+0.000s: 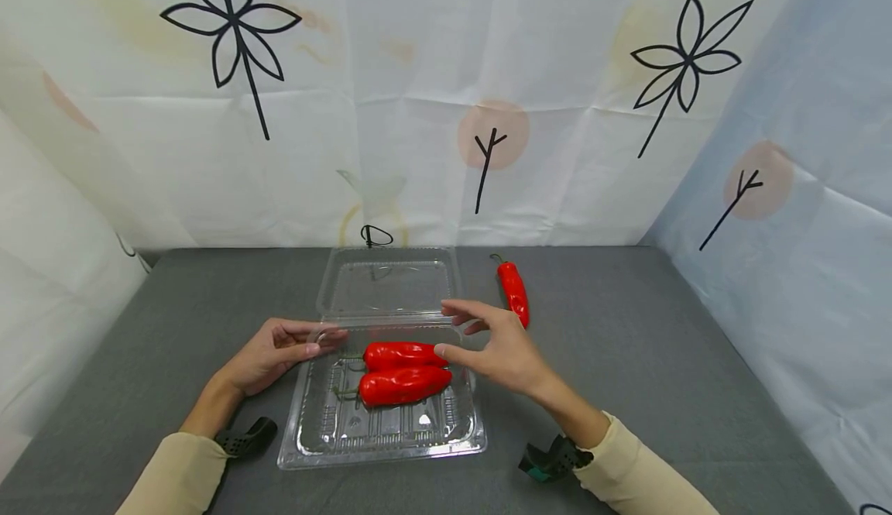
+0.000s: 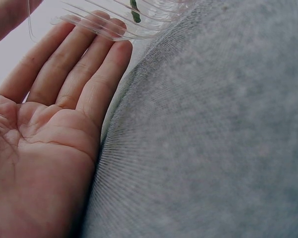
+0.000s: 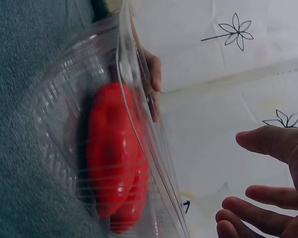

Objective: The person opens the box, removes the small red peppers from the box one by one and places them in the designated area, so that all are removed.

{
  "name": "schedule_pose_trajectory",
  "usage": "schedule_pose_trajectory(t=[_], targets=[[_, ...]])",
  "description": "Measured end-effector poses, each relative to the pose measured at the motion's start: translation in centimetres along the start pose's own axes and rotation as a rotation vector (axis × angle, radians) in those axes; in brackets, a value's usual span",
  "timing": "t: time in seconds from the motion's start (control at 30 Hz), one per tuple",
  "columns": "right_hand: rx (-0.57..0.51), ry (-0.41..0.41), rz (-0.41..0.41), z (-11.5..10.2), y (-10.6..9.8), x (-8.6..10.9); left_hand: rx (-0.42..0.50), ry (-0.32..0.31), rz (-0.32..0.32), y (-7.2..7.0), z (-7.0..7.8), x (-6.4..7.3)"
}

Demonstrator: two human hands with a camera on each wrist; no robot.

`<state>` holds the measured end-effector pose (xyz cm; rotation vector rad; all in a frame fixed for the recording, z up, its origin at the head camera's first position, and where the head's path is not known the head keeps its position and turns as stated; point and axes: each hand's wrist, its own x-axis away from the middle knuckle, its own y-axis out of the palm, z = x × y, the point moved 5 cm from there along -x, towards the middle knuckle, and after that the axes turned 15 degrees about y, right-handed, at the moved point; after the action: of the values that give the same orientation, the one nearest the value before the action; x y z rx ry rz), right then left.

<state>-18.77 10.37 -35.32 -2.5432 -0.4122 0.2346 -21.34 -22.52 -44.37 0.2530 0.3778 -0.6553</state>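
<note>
A clear plastic clamshell container [image 1: 383,445] lies on the grey table with its lid folded back, away from the person. Inside it, two red peppers, a back one [image 1: 397,355] and a front one [image 1: 404,387], lie side by side with green stems to the left. My left hand [image 1: 268,356] is at the container's back left rim, its fingers straight against the plastic in the left wrist view. Over the right rim hovers my right hand [image 1: 505,348], fingers spread and holding nothing, thumb near the back pepper's tip in the head view.
A third red pepper [image 1: 514,290] lies on the table behind my right hand, stem pointing away. The lid [image 1: 390,283] lies flat by the table's back edge. White printed cloth [image 1: 418,151] hangs behind and at both sides of the grey table [image 1: 627,345].
</note>
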Motion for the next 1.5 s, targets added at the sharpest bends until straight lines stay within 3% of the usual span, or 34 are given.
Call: schedule_pose_trajectory(t=[0.27, 0.7, 0.9, 1.1, 1.5], targets=[[0.005, -0.049, -0.094, -0.7, 1.7, 0.4, -0.003, -0.002, 0.007, 0.0, 0.0, 0.0], [0.03, -0.063, -0.241, -1.0, 5.4, 0.6, -0.006, 0.004, 0.001, 0.0, 0.0, -0.1], [0.043, -0.071, -0.263, -0.6, 6.2, 0.7, 0.007, 0.008, -0.005, 0.0, -0.1, -0.1], [0.152, -0.107, -0.252, -0.6, 6.6, 0.8, 0.009, 0.007, -0.006, 0.0, -0.1, 0.0], [0.44, -0.093, -0.227, -0.3, 7.4, 1.1, 0.009, 0.015, -0.01, 0.1, 0.0, -0.1]])
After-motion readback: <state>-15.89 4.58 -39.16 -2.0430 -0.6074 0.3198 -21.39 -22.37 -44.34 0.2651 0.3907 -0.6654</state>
